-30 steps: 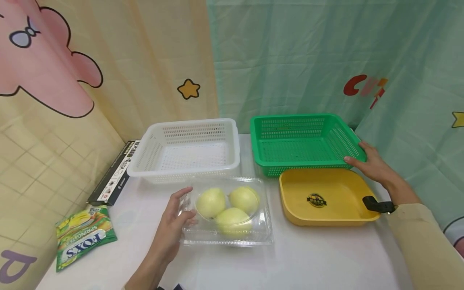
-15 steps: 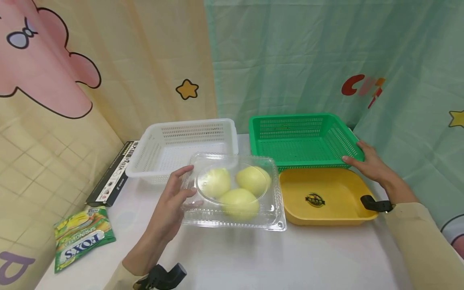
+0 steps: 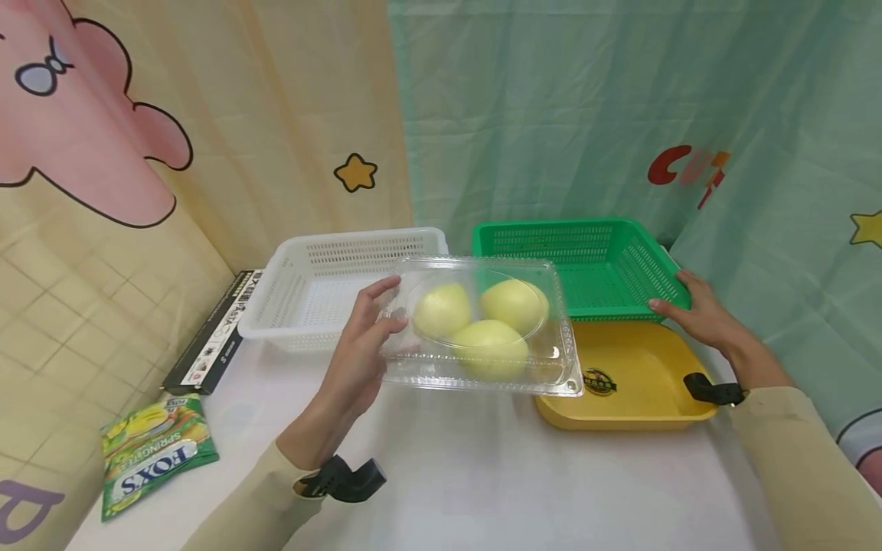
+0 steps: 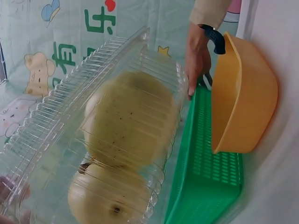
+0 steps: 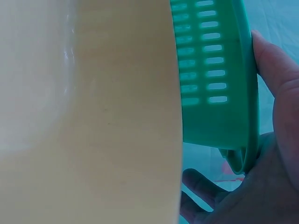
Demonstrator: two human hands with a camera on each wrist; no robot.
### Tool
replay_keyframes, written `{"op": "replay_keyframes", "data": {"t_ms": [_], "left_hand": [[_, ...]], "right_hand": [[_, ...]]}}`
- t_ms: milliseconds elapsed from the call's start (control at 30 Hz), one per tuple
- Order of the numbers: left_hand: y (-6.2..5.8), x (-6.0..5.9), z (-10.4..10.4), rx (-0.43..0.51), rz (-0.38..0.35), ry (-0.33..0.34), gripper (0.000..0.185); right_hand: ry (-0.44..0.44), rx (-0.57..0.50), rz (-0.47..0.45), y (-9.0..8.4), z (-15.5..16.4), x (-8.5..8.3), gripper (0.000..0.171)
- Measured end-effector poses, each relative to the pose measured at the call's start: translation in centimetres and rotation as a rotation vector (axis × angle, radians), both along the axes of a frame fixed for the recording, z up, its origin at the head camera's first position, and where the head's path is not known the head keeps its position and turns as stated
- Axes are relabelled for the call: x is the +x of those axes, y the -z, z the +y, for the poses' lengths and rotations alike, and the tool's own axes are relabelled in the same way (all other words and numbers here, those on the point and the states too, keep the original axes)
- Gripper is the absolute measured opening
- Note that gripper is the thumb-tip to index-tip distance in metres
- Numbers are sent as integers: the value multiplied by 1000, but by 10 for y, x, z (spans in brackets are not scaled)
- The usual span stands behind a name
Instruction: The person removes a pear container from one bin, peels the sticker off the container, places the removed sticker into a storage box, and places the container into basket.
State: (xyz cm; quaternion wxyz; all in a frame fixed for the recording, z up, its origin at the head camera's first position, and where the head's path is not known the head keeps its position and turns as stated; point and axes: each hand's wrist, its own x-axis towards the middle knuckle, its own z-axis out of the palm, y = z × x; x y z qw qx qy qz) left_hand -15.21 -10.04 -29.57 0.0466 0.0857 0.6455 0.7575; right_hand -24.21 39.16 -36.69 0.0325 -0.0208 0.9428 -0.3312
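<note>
My left hand (image 3: 364,344) grips the left end of a clear plastic clamshell box (image 3: 482,329) and holds it in the air above the table. Inside lie three pale yellow pears (image 3: 489,321); the left wrist view shows the pears (image 4: 126,121) through the ribbed lid of the box (image 4: 56,135). The box hangs over the gap between the white basket (image 3: 344,287), the green basket (image 3: 586,264) and the yellow tray (image 3: 641,383). My right hand (image 3: 696,317) holds the green basket's front right corner (image 5: 238,93), with fingers round its rim.
A green FOX'S candy packet (image 3: 155,451) lies at the table's left edge. A long black box (image 3: 210,337) lies left of the white basket. Patterned curtains hang close behind and to both sides.
My left hand has lifted the clamshell box of pears off the table and carried it up and to the right, toward the green basket. The right hand has stayed on the green basket.
</note>
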Motion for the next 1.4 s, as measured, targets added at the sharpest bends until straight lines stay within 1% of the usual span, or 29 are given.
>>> {"op": "replay_keyframes", "data": {"t_ms": [133,333,567,833,1100,1400], "left_hand": [[1,-12,11,25,17,-4,51],[3,-30,28,22,16,-35,49],[6,-52,46,44,-11,-67,48],[7,-74,66,80,-44,-104,45],[9,-94,86,109,-50,-87,46],[8,-110,106,83,-50,-75,47]], "right_hand": [[-5,-3,9,-1,-1,0,91],[2,-3,20,-1,-4,0,91],[11,5,19,0,-5,0,91],[13,0,16,-1,-7,-1,91],[34,-9,15,-2,-7,1,93],[25,-19,21,-1,-5,2,91]]}}
